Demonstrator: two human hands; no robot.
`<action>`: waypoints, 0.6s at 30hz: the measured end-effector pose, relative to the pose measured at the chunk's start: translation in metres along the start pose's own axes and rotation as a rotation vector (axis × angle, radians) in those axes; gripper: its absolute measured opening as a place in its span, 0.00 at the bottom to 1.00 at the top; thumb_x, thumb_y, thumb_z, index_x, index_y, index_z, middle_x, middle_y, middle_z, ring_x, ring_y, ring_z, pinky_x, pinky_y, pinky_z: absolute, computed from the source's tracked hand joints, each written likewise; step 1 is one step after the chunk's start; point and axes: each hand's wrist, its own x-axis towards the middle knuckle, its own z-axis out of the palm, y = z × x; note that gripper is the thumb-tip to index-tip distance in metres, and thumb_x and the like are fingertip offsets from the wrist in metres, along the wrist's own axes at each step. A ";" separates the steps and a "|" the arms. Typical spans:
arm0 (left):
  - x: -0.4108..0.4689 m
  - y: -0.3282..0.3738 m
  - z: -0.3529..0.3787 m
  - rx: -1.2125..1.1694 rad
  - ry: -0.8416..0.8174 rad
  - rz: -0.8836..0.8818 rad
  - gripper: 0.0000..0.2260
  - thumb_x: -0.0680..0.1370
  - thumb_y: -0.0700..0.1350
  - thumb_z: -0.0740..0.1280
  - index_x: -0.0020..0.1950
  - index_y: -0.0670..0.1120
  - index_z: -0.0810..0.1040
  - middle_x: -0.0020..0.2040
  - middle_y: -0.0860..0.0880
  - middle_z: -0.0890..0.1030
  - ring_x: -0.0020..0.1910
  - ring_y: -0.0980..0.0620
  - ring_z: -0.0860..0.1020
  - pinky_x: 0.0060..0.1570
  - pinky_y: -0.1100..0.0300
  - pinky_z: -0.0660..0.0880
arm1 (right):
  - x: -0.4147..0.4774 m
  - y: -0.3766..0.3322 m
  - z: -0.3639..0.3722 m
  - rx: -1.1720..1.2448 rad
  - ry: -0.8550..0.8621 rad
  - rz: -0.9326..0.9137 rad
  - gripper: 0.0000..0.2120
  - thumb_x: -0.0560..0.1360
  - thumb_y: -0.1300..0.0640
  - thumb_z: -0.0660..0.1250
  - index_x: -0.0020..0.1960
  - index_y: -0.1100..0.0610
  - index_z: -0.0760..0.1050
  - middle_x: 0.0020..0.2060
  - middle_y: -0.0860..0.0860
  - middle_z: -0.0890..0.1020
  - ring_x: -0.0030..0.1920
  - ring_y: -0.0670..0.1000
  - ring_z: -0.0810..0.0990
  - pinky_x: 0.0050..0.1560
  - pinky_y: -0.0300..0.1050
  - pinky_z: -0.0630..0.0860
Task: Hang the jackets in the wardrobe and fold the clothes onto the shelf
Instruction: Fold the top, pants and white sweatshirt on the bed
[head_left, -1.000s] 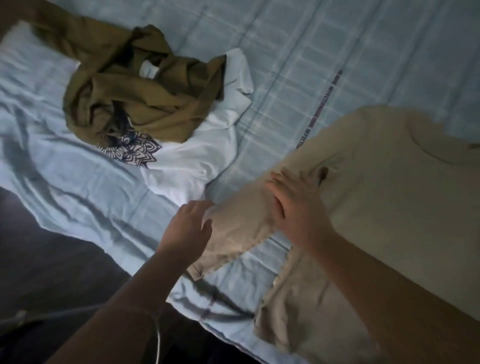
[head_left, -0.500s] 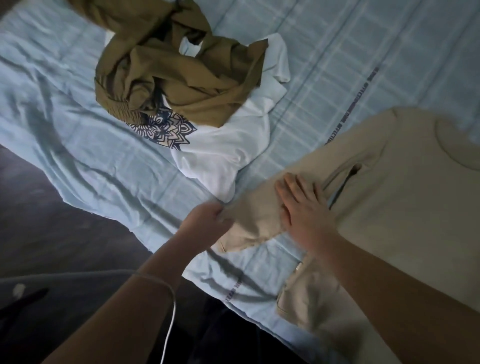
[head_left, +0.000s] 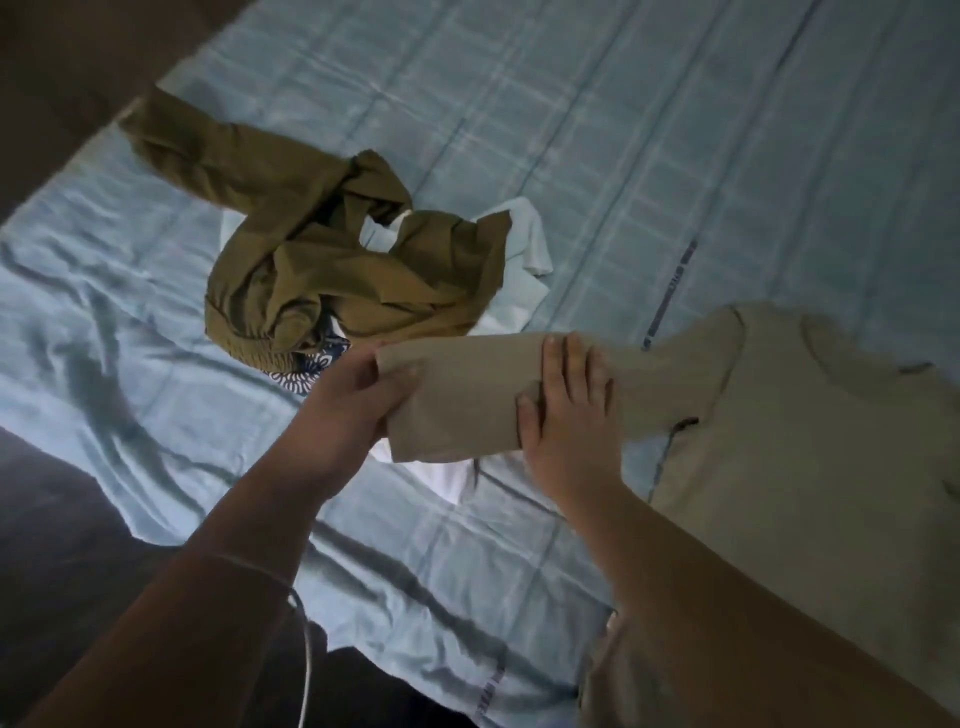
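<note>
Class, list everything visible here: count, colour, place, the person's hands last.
beige T-shirt: one, beige, spread on the bed at right, sleeve stretched leftward
white T-shirt: one, white with blue print, mid-bed, mostly covered
olive garment: one, olive-brown, crumpled atop the white T-shirt
bedsheet: one, pale blue checked, covering the bed
floor: dark, at left
cord: one, white, by the left forearm
left hand: one, grips the sleeve end
right hand: one, flat on the sleeve

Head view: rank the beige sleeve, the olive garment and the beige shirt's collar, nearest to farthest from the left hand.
1. beige sleeve: gripped at its end by the left hand.
2. olive garment: just beyond, crumpled.
3. collar: far right.
</note>
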 end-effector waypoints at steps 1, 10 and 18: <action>0.009 0.006 -0.002 0.029 0.024 0.013 0.07 0.80 0.41 0.66 0.55 0.49 0.82 0.51 0.48 0.85 0.51 0.51 0.82 0.47 0.54 0.78 | 0.010 -0.004 -0.002 0.005 0.010 0.014 0.32 0.81 0.42 0.46 0.81 0.53 0.45 0.80 0.55 0.53 0.78 0.61 0.52 0.75 0.64 0.54; 0.109 -0.001 -0.017 0.743 0.449 0.111 0.05 0.83 0.46 0.58 0.50 0.45 0.70 0.49 0.46 0.76 0.48 0.46 0.72 0.51 0.59 0.64 | 0.073 -0.019 0.051 -0.079 -0.039 0.075 0.32 0.80 0.40 0.46 0.80 0.52 0.50 0.80 0.54 0.55 0.79 0.59 0.52 0.73 0.70 0.51; 0.113 -0.030 -0.020 0.873 0.500 0.127 0.06 0.83 0.48 0.58 0.53 0.45 0.71 0.43 0.49 0.74 0.41 0.47 0.70 0.44 0.56 0.65 | 0.078 -0.020 0.082 -0.082 -0.110 0.116 0.31 0.80 0.40 0.40 0.81 0.51 0.43 0.81 0.52 0.45 0.79 0.58 0.43 0.74 0.68 0.40</action>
